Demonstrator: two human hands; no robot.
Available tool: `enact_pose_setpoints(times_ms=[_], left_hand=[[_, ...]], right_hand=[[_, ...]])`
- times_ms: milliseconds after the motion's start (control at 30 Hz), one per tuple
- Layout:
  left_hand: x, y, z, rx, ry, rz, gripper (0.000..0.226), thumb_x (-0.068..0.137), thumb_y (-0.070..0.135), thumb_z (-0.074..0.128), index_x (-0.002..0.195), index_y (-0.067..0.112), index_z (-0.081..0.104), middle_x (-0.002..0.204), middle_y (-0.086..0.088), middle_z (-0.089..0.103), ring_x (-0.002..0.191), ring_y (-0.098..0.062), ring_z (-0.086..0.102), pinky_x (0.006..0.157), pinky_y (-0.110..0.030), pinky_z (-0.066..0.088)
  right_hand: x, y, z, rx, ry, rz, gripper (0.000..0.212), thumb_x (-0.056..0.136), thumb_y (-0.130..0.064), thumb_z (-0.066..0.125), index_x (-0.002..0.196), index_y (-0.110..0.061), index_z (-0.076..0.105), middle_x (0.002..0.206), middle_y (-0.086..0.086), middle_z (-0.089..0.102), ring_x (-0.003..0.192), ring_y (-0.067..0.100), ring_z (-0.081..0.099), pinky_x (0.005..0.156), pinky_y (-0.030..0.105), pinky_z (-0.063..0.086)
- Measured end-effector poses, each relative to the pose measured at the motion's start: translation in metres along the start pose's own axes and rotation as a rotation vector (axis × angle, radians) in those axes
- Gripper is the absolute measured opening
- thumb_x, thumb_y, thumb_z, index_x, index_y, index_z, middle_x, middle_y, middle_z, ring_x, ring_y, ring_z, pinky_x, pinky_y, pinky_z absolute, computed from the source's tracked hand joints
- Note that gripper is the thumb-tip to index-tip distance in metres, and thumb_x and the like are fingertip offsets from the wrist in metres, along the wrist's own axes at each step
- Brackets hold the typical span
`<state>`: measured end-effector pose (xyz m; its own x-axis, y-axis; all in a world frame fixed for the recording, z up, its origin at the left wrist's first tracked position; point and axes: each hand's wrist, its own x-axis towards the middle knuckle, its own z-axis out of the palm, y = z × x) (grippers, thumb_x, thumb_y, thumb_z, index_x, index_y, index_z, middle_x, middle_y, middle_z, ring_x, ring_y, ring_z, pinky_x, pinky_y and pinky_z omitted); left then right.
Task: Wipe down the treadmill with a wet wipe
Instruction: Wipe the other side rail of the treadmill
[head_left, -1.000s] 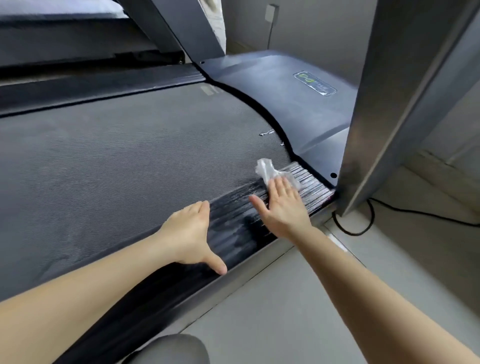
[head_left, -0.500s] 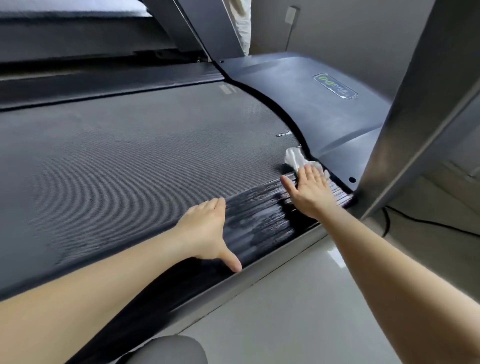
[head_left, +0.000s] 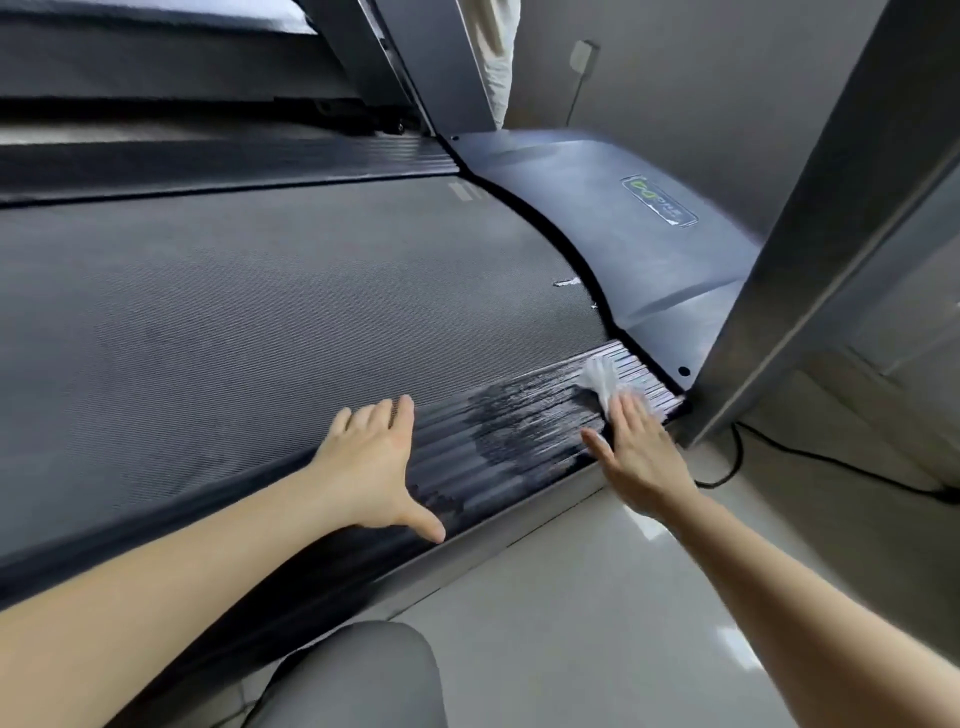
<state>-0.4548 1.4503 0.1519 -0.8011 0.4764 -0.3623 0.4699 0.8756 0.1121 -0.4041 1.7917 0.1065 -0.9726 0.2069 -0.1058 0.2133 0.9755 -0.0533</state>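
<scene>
Two flat hands: right hand (head_left: 636, 452) on wet wipe (head_left: 602, 380).

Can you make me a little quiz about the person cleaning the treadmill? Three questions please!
1. True or false: the right hand presses the wet wipe with flat fingers onto the ribbed side rail.
2. What does the left hand hold? A) a spray bottle B) nothing, it rests flat on the treadmill C) a second wipe
3. Fill in: the wet streaks show on the rail between the two ____.

Key
1. True.
2. B: it lies open at the edge of the running belt and the rail.
3. hands.
</scene>
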Motion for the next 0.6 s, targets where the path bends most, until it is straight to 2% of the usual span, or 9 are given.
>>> enact_pose_setpoints(times_ms=[67,133,233,333,400,467,500,600], left_hand=[[-0.005,-0.007,-0.003,0.007,-0.046,-0.025,0.164,0.050,0.098,0.064,0.161,0.006,-0.015,0.170,-0.012,0.012,0.157,-0.029,0.012,0.128,-0.053,0.005],[-0.009,-0.010,-0.002,0.004,-0.072,-0.019,0.164,0.050,0.096,0.066,0.161,0.006,-0.015,0.169,-0.011,0.017,0.156,-0.027,0.016,0.127,-0.054,0.004],[-0.012,-0.009,0.008,0.043,-0.018,-0.006,0.165,0.048,0.096,0.067,0.161,0.005,-0.013,0.166,-0.012,0.021,0.154,-0.029,0.019,0.127,-0.055,0.007],[-0.013,-0.012,0.015,0.021,0.040,-0.008,0.164,0.047,0.098,0.063,0.161,0.003,-0.008,0.167,-0.012,0.019,0.154,-0.029,0.019,0.127,-0.053,0.008],[-0.015,-0.013,0.017,0.006,0.058,-0.002,0.161,0.049,0.097,0.064,0.162,0.003,-0.004,0.168,-0.011,0.017,0.155,-0.028,0.017,0.127,-0.052,0.008],[-0.015,-0.016,0.018,-0.020,0.073,0.003,0.161,0.049,0.096,0.065,0.162,0.003,-0.001,0.168,-0.010,0.018,0.155,-0.028,0.018,0.127,-0.050,0.009],[-0.015,-0.017,0.019,-0.033,0.084,0.007,0.161,0.048,0.097,0.065,0.162,0.003,0.000,0.167,-0.009,0.019,0.154,-0.027,0.019,0.128,-0.049,0.010],[-0.014,-0.019,0.019,-0.070,0.091,0.026,0.162,0.045,0.098,0.065,0.162,0.005,0.002,0.167,-0.007,0.021,0.154,-0.026,0.020,0.128,-0.049,0.010]], right_hand=[[0.002,-0.016,0.008,0.014,0.008,0.129,0.105,0.090,-0.081,-0.004,0.162,-0.005,0.002,0.171,0.015,-0.002,0.158,0.022,-0.010,0.128,0.041,-0.002],[-0.015,-0.052,0.018,0.049,0.042,0.125,0.105,0.090,-0.081,-0.003,0.162,-0.004,-0.003,0.170,0.016,-0.006,0.157,0.022,-0.013,0.128,0.041,-0.004],[-0.066,-0.116,0.023,0.093,0.048,-0.014,0.098,0.095,-0.078,0.006,0.162,-0.008,-0.005,0.169,0.011,-0.015,0.155,0.020,-0.021,0.127,0.038,-0.010],[-0.112,-0.162,0.025,0.082,0.002,-0.242,0.088,0.102,-0.071,0.013,0.162,-0.010,-0.006,0.168,0.006,-0.020,0.153,0.015,-0.026,0.126,0.038,-0.010],[-0.120,-0.161,0.024,0.035,-0.037,-0.390,0.081,0.105,-0.066,0.016,0.163,-0.011,-0.002,0.169,0.004,-0.015,0.154,0.013,-0.024,0.126,0.036,-0.008],[-0.106,-0.139,0.018,-0.017,-0.050,-0.449,0.082,0.103,-0.067,0.015,0.164,-0.013,0.003,0.170,0.004,-0.009,0.155,0.013,-0.020,0.127,0.035,-0.007],[-0.094,-0.122,0.015,-0.027,-0.045,-0.403,0.085,0.101,-0.071,0.010,0.164,-0.014,0.003,0.170,0.004,-0.009,0.155,0.014,-0.020,0.127,0.035,-0.006],[-0.056,-0.067,0.007,-0.022,-0.081,-0.112,0.092,0.094,-0.077,-0.004,0.163,-0.015,-0.007,0.169,0.004,-0.017,0.154,0.014,-0.021,0.128,0.037,-0.007]])
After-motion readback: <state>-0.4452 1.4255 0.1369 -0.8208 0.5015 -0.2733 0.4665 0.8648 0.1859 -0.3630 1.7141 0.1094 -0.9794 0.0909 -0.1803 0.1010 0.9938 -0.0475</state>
